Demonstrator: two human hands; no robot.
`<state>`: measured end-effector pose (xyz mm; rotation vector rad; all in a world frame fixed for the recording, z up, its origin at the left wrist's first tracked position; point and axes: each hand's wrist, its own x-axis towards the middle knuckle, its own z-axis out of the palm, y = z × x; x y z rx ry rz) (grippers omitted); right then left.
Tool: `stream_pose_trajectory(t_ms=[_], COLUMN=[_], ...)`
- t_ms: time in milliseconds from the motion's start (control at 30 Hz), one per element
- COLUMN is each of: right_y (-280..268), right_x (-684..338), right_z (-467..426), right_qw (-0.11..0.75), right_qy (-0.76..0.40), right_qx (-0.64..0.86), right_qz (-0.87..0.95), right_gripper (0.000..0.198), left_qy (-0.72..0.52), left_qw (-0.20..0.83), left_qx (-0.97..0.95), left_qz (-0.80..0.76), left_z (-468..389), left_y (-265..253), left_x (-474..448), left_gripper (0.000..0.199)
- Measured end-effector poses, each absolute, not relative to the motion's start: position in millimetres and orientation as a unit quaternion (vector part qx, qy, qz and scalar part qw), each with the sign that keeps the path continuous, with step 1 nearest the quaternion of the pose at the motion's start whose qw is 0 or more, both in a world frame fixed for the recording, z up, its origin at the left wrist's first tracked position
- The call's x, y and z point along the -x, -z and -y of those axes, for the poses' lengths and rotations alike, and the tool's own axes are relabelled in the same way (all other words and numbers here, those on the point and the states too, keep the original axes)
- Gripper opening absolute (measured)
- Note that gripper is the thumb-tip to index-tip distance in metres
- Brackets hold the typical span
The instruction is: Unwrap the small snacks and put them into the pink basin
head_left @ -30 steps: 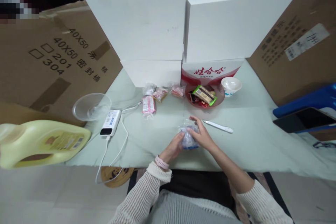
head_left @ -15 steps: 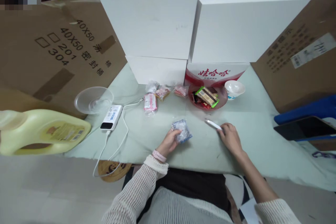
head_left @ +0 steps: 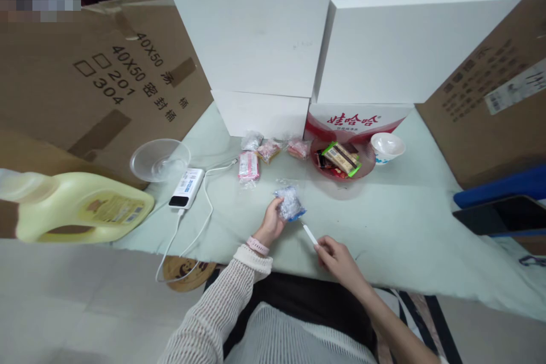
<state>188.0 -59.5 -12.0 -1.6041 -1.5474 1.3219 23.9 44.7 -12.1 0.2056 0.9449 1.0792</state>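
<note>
My left hand (head_left: 273, 220) grips a small clear plastic packet (head_left: 292, 205) with a blue edge and whitish contents, held just over the table. In my right hand (head_left: 336, 259) is a slim white pen-like tool (head_left: 310, 235), its thin tip pointing at the packet's lower right edge. Whether that tip touches the plastic I cannot tell. Beyond my hands lie a pink-and-white packet (head_left: 248, 166), a silvery packet (head_left: 251, 140) and two reddish packets, one (head_left: 268, 150) beside the other (head_left: 297, 148). To their right, a reddish bowl (head_left: 367, 173) holds wrapped snacks, a green-edged bar (head_left: 341, 159) on top.
A white paper bowl (head_left: 387, 148) stands right of the snacks. On the left are a clear plastic bowl (head_left: 160, 160), a white power bank (head_left: 186, 187) with its cable, and a yellow jug (head_left: 85, 205). White boxes (head_left: 260, 40) wall the back; a dark phone (head_left: 499, 216) sits far right.
My right hand has brought the white tool left and nearer to me, up to the packet. My left hand has turned the packet slightly. The view has shifted a little.
</note>
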Motion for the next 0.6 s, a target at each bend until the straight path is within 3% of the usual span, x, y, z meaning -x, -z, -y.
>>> stream_pose_trajectory(t_ms=[100,267,333,433,533,600], right_y=[14,25,29,19,-9,-26], right_x=[-223,-286,-291,-266,-224,-205], right_z=[61,25,10,-1,-2,0], right_qw=[0.245,0.211,0.227,0.325,0.371,0.366], right_qy=[-0.411,-0.159,-0.115,-0.167,-0.251,-0.246], right_qx=[0.638,0.742,0.738,0.649,0.508,0.435], right_qz=[0.604,0.616,0.625,0.668,0.736,0.785], right_gripper=[0.032,0.037,0.039,0.05,0.068,0.054], left_qy=[-0.498,-0.466,-0.456,-0.42,-0.401,-0.424], left_qw=[0.751,0.797,0.801,0.802,0.787,0.754], left_qx=[-0.085,-0.084,-0.096,-0.15,-0.235,-0.27], left_qz=[-0.425,-0.375,-0.377,-0.398,-0.407,-0.422], left_z=[-50,-49,-45,-37,-31,-30], left_y=[6,3,5,8,9,10], left_x=[-16,-14,-15,-16,-19,-22], left_gripper=[0.013,0.036,0.032,0.027,0.041,0.047])
